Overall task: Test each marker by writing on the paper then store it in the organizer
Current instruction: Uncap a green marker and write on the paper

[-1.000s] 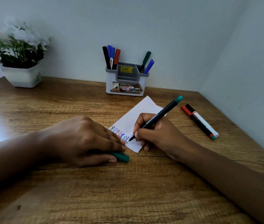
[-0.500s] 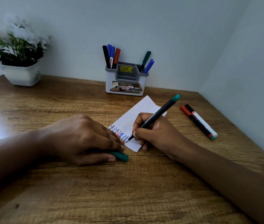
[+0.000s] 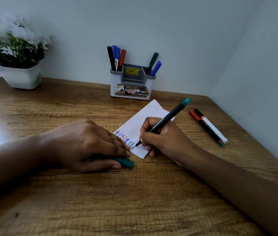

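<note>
My right hand point(image 3: 164, 139) grips a black marker with a green end point(image 3: 168, 116), its tip touching the lower left of the white paper point(image 3: 145, 120) beside several short lines of coloured writing. My left hand point(image 3: 83, 143) lies flat on the table, fingertips on the paper's left edge, closed over the green cap point(image 3: 126, 162), which pokes out under the fingers. The white and grey organizer point(image 3: 131, 82) stands at the back wall with several markers upright in it.
Two capped markers point(image 3: 208, 126) lie side by side on the wooden table point(image 3: 134, 201) right of the paper, close to the right wall. A white pot with a flowering plant point(image 3: 19, 53) stands at the back left corner.
The marker tip has shifted slightly along the bottom line of writing. My left hand and the cap have stayed put.
</note>
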The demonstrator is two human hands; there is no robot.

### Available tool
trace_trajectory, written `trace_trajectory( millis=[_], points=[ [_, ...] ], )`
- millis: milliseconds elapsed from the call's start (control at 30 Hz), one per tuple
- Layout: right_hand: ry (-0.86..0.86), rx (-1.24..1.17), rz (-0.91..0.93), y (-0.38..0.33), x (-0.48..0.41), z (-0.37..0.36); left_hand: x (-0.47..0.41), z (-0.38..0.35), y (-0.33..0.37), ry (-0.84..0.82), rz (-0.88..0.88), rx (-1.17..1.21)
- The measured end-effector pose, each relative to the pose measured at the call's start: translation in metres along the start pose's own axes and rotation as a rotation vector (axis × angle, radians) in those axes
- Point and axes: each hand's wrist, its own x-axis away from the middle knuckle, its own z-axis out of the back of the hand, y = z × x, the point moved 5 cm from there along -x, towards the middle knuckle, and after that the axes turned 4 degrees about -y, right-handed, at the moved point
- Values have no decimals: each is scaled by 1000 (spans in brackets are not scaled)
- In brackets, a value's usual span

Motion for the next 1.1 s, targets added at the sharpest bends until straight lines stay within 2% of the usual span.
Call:
trace_trajectory(
  millis=[700,967,1033,1100],
  points=[
    [48,15,-35,0,-1,1,0,1,-1,22,-19,12],
    [65,17,-59,0,-1,1,1,-4,-9,-32,-4,-15],
    [92,-86,-92,2,0,5,-1,1,-6,-35,-25,-9],
    [115,-311,-118,3,0,9,-5,8,0,-6,-106,-9]
  ],
)
